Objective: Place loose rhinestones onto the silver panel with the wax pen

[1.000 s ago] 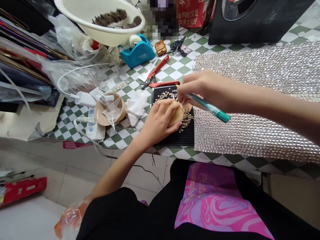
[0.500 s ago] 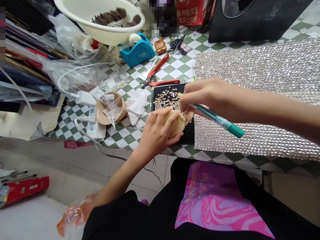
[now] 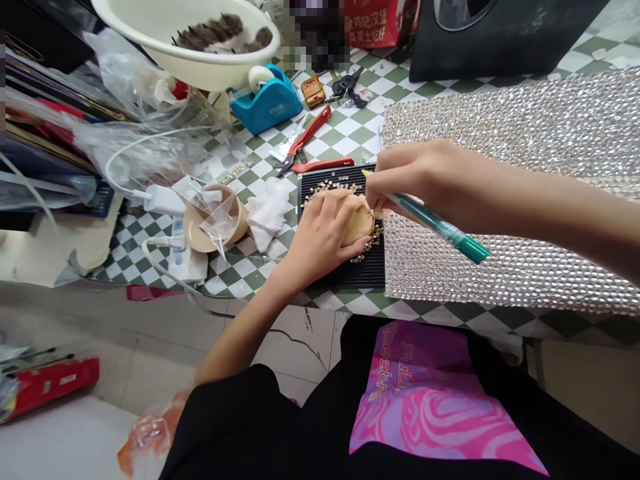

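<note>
My left hand (image 3: pixel 325 230) is wrapped round a rounded beige piece (image 3: pixel 357 221) above a black ridged tray (image 3: pixel 340 279). Small gold and clear rhinestones (image 3: pixel 330 185) lie scattered on the tray around that piece. At the piece's right edge, my right hand (image 3: pixel 400 177) has its fingers closed round a pen-like tool (image 3: pixel 435 227) with a green end and a yellow tip. The fingertips of both hands are close together, and whatever is between them is too small to make out. A sheet covered in rhinestones (image 3: pixel 475 273) lies under my right forearm.
Red-handled pliers (image 3: pixel 313 133), a blue tape dispenser (image 3: pixel 273 103) and keys (image 3: pixel 347 87) lie behind the tray. To the left are a white tissue (image 3: pixel 269 207), a beige bowl (image 3: pixel 239 220) and a power strip (image 3: pixel 189 260). A white basin (image 3: pixel 200 63) stands at the back left.
My left hand and the beige piece have shifted slightly up and right, uncovering rhinestones on the tray's lower right. My right hand has risen slightly, still holding the tool. The view has shifted a little.
</note>
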Motion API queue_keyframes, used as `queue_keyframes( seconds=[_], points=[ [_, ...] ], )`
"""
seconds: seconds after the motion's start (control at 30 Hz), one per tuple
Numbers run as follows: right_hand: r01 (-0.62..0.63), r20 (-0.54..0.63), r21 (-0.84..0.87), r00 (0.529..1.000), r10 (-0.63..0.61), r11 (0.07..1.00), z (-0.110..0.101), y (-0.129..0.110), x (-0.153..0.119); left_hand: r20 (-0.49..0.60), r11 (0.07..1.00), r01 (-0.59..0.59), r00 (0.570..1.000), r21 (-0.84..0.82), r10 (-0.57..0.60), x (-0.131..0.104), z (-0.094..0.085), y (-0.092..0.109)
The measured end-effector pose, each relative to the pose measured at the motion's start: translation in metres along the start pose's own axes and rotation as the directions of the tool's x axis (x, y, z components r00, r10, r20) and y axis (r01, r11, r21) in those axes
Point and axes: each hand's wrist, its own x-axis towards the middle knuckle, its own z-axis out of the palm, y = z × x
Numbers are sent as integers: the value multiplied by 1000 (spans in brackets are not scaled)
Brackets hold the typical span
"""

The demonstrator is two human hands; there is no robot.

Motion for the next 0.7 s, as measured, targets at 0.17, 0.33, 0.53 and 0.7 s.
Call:
queue_keyframes(
  seconds=[0.17, 0.33, 0.53, 0.7],
  points=[
    [24, -14, 36, 1000, -24, 999, 7, -2, -2, -31, 999, -23, 999, 28, 23, -10, -4, 7],
    [149, -55, 14, 988, -148, 989, -1, -6, 16, -140, 999, 40, 989, 17, -37, -8, -27, -13],
    [116, -15, -10, 993, -116, 993, -17, -1, 52, -159, 986, 167, 973, -9, -166, -3, -54, -52],
    [158, -74, 8, 985, -157, 987, -11, 13, 53, -99, 992, 102, 989, -75, -109, 0, -30, -52]
  ],
)
